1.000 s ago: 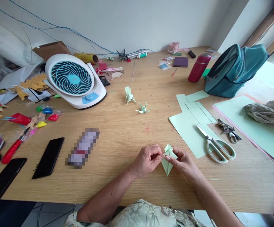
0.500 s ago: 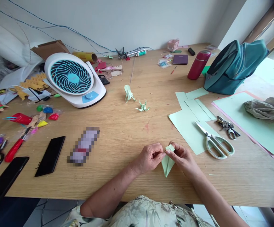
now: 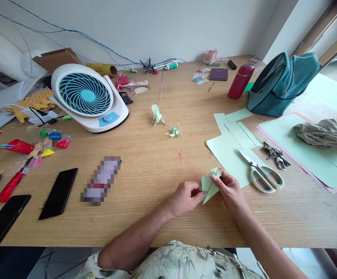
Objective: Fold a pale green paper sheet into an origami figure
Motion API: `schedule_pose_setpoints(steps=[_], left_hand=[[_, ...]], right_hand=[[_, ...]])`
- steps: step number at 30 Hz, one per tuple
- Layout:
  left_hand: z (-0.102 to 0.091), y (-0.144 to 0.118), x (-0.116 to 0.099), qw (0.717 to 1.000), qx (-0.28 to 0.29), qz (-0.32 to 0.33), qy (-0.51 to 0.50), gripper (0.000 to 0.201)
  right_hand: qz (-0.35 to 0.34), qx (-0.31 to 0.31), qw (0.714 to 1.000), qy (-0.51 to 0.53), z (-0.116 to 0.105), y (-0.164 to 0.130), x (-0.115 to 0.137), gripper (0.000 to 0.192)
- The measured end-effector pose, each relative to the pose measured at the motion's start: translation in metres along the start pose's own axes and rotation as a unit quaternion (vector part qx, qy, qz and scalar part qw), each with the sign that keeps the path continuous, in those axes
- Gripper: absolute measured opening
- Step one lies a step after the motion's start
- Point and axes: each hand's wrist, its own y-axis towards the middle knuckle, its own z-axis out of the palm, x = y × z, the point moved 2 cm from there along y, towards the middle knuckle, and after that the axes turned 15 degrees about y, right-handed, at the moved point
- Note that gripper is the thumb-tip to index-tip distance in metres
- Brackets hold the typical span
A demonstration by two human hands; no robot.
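A pale green folded paper piece (image 3: pixel 208 185) sits low in the frame, a little right of centre, held just above the wooden worktop (image 3: pixel 157 174). The left hand (image 3: pixel 186 198) pinches its lower left edge with fingers curled closed on the paper, and the right hand (image 3: pixel 229 190) grips its upper right part between thumb and fingertips, likewise closed on it. The two hands nearly touch around the piece.

Just to the right lie flat sheets of green paper (image 3: pixel 229 149), with pale-handled scissors (image 3: pixel 260 172) resting on them and a bunch of keys (image 3: pixel 274 155) beside the scissors. Further right a larger green sheet (image 3: pixel 302 151) carries a crumpled grey cloth (image 3: pixel 322 133).

Above the hands, near the middle of the frame, two small finished green paper figures (image 3: pixel 157 115) (image 3: pixel 174 131) stand on the worktop. In the upper right are a teal bag (image 3: pixel 281 83) and a red bottle (image 3: pixel 240 80). At the upper left stands a white and blue fan (image 3: pixel 88 97). At the lower left lie two black phones (image 3: pixel 58 193) (image 3: pixel 4 221) and red-handled pliers (image 3: pixel 11 185).
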Motion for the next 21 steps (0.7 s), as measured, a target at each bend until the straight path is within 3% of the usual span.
schedule_pose_setpoints(steps=[5,12,16,21], left_hand=[[-0.003,0.0014,0.0025,0.996,-0.057,-0.019,-0.07,0.027],[-0.0009,0.0012,0.0032,0.996,-0.022,-0.033,-0.074,0.028],[-0.002,0.0005,0.0022,0.998,-0.033,-0.042,-0.045,0.027],[-0.0026,0.0027,0.0052,0.994,-0.038,-0.046,-0.094,0.029]], right_hand=[[0.008,0.026,0.999,-0.038,0.0017,0.0012,-0.0001,0.042],[-0.005,0.013,0.998,-0.053,0.0037,0.0006,0.0013,0.047],[-0.005,0.021,0.998,-0.057,0.0034,-0.0003,0.002,0.045],[0.001,0.038,0.997,-0.062,0.0024,-0.0008,0.0017,0.043]])
